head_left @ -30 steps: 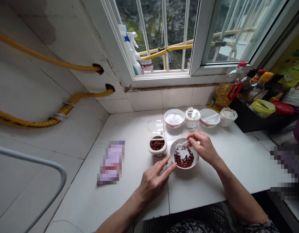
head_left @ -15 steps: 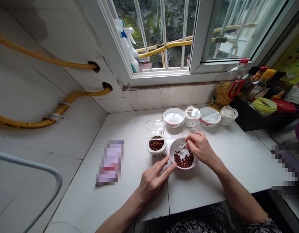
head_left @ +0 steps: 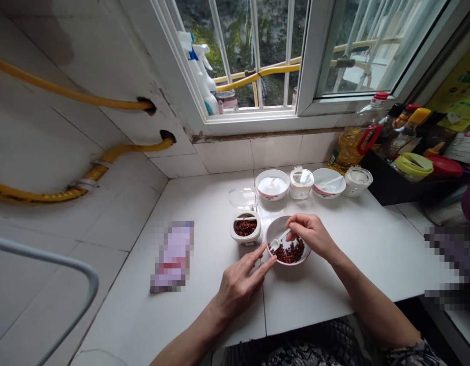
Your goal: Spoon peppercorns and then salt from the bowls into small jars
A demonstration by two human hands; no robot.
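My right hand (head_left: 310,234) pinches the handle of a small white spoon (head_left: 280,241) over a white bowl with a pink rim (head_left: 271,230). The spoon's scoop is near the bowl's left inner side, beside dark red-brown peppercorn-like grains (head_left: 292,252). My left hand (head_left: 242,279) has its fingers stretched out and apart, with fingertips touching the bowl's left rim. Left of the bowl stands a white seasoning jar (head_left: 245,239) with its clear lid (head_left: 242,199) raised. The same kind of grains fill it.
Behind are a bowl of white granules (head_left: 273,195), a lidded jar (head_left: 301,190), a bowl with a white spoon (head_left: 328,192) and another jar (head_left: 358,188). An oil bottle (head_left: 345,147) stands at back right. A blurred purple packet (head_left: 173,256) lies left.
My right hand has moved slightly left and down, carrying the spoon's scoop toward the bowl's left side. My left hand stays at the rim.
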